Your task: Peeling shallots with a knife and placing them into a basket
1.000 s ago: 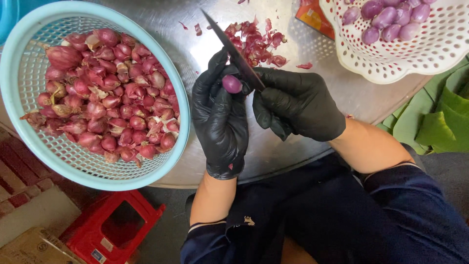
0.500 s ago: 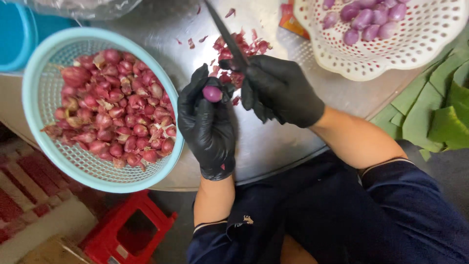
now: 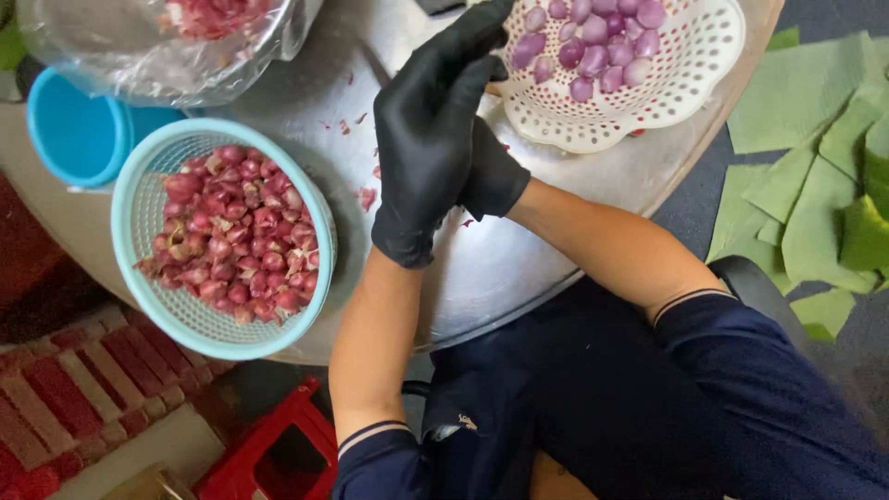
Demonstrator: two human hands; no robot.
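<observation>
Two gloved hands: left (image 3: pixel 428 148) stretched flat over white colander (image 3: pixel 704 74); right (image 3: pixel 493 181) grip unclear.

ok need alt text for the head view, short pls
A person's left hand in a black glove reaches toward a white colander of peeled shallots, with the gloved right hand tucked behind it over a round metal tray. To the left sits a light blue basket of unpeeled shallots.
</observation>
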